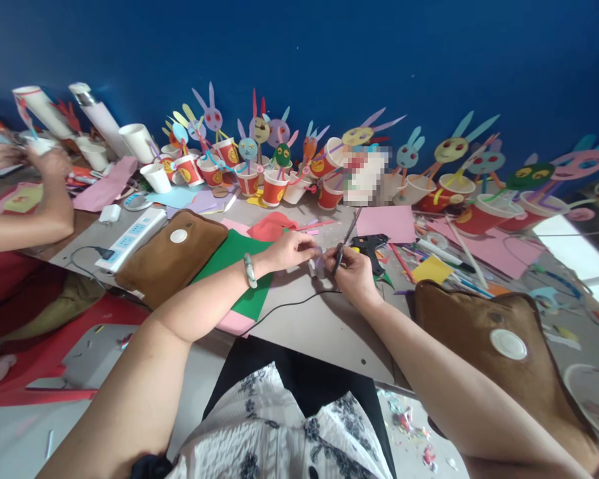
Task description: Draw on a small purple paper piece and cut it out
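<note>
In the head view my left hand (295, 250), with a jade bangle at the wrist, pinches a small pale lilac piece of paper (320, 258). My right hand (355, 274) is closed round dark-handled scissors (338, 257), whose blades point up and away from me. Both hands are close together above the grey table (299, 332), the paper between them. Just beyond my right hand lies a black glue gun (373, 250). Green paper (244, 283) is spread beneath my left wrist, and red paper (272, 226) sits behind that hand. The paper's exact outline is blurred.
Rabbit figures in red cups (276, 187) line the blue wall. Brown cushions (172, 256) flank my arms; a white power strip (132, 239) is at left. Pink paper (387, 223) and pens lie to the right. Another person's hands (50, 163) hold a white cup at far left.
</note>
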